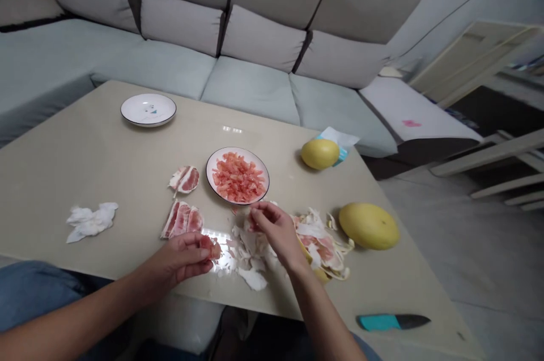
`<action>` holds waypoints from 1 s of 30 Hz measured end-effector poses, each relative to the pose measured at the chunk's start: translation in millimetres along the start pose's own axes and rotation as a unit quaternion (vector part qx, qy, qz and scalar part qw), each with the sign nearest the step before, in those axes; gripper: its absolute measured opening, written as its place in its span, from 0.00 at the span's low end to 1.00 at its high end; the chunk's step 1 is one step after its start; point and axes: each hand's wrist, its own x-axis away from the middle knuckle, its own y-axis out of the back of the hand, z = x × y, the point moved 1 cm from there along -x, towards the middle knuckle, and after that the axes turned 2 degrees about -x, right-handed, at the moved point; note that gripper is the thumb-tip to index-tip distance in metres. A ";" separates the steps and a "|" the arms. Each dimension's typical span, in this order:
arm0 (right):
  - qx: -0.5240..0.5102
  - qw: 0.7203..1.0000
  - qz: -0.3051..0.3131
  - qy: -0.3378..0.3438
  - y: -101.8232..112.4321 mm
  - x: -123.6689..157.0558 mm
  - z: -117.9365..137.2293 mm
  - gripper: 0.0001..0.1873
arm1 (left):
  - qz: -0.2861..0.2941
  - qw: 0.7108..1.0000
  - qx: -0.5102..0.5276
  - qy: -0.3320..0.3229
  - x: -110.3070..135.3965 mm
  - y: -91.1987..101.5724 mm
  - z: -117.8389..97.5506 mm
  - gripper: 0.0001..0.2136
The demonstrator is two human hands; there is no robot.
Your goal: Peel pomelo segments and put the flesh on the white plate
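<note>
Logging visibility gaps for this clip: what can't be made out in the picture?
All in the head view:
What, if anything, the right hand pinches: hidden by its fingers.
Part of the peel pile: behind the right forearm.
Part of the packet: behind a yellow fruit.
The drawing on the far plate: too small for detail.

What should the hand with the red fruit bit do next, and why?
I'd probably move the left hand to the plate and drop the red piece there: it looks mostly free of white skin, and similar pieces are heaped on that plate.
</note>
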 end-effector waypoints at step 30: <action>0.109 0.988 0.097 0.049 -40.5 66.3 6.2 0.11 | -0.033 0.997 -0.026 -0.067 -10.6 3.6 14.9 0.13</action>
